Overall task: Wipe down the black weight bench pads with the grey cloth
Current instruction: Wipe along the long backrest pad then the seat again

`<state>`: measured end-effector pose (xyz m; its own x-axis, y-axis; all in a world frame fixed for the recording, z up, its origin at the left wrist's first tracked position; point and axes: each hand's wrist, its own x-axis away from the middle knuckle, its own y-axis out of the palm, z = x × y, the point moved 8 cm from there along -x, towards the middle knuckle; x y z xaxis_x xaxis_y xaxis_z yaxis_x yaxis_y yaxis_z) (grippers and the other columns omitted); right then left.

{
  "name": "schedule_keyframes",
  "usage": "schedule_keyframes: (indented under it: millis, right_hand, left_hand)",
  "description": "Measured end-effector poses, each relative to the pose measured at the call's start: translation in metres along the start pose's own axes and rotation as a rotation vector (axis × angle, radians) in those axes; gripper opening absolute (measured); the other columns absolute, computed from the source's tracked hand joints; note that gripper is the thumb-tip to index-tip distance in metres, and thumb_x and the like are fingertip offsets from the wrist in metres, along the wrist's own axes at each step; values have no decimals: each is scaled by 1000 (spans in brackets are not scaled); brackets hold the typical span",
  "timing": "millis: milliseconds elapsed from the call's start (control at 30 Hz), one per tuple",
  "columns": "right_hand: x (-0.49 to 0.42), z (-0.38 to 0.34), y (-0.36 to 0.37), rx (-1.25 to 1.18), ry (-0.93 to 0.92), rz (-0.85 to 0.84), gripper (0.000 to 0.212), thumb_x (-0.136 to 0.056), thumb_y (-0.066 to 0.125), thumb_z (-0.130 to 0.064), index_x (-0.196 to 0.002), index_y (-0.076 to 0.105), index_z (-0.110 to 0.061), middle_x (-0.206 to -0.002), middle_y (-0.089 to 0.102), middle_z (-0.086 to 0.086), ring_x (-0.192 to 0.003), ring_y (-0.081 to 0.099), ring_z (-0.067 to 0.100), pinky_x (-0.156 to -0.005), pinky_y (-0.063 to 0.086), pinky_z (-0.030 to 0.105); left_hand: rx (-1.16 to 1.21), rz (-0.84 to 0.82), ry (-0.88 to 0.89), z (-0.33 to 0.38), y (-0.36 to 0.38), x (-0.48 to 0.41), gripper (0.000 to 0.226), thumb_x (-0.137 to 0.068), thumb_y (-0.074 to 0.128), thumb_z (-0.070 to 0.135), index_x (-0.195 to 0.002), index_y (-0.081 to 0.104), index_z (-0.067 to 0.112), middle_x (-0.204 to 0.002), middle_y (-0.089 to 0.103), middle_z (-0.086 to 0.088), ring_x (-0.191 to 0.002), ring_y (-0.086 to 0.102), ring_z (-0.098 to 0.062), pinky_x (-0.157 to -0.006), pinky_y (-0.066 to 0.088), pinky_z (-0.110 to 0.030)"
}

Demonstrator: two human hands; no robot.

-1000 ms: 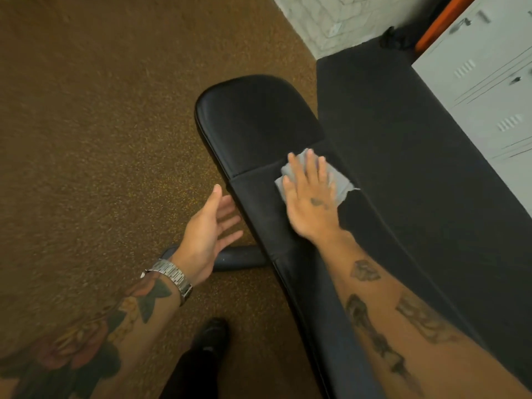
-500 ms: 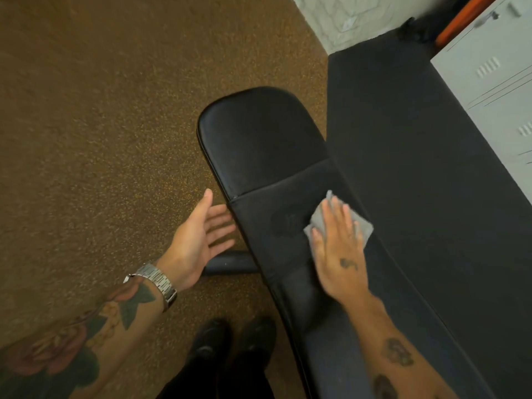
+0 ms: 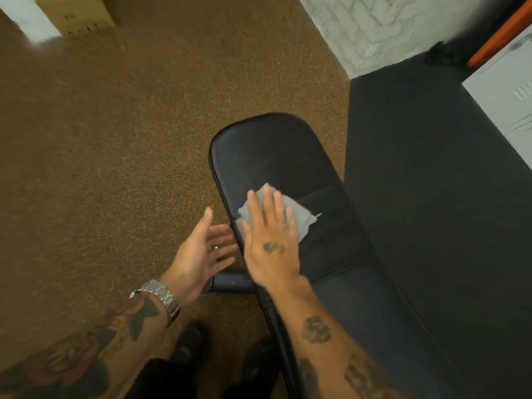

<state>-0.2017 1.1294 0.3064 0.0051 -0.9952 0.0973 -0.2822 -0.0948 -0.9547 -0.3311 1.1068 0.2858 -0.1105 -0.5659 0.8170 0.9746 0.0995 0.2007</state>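
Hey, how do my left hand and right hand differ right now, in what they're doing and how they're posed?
The right hand lies flat, palm down, pressing the grey cloth onto the bench pad; the left hand holds nothing and hangs beside the pad's edge, over the brown floor. The right hand shows its back, the left its open palm. The left wrist has a metal watch; the right has none. Both have their fingers spread and tattooed forearms.
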Motion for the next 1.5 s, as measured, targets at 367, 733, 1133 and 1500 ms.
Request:
schedule_keyframes:
  millis: [367,733,1133,1500]
  right_hand:
    - [23,68,-19,-3,-177,-117,60,-102,31,-44,-158,17,-25,-165,15,-6,-153,7,10,-122,14,39]
    - [-150,63,-23,-49,253,-38,60,-105,24,-44,-158,8,-22,-167,1,3,-153,-7,27,-122,0,47]
    - [-47,0,0,-32,-194,-177,59,-104,23,-43,-157,6,-23,-166,11,-6,-153,2,13,-122,11,43]
    - [-169,114,-43,-136,311,-123,61,-105,28,-45,-158,12,-21,-167,3,3,-153,0,23,-122,7,48]
  left_hand:
    - [-3,-11,56,39,0,-17,70,-91,43,64,-144,47,19,-144,53,-2,-124,56,-26,-106,44,-48]
    - [113,-69,18,56,-9,-47,65,-92,43,64,-135,56,18,-140,57,-3,-126,55,-23,-103,45,-51]
    - [178,-114,1,95,-19,-66,70,-89,40,69,-134,55,18,-137,59,-6,-125,55,-25,-98,49,-55]
    - [193,-110,-24,94,-19,-72,65,-90,45,65,-132,58,17,-138,58,-6,-125,55,-23,-94,52,-52]
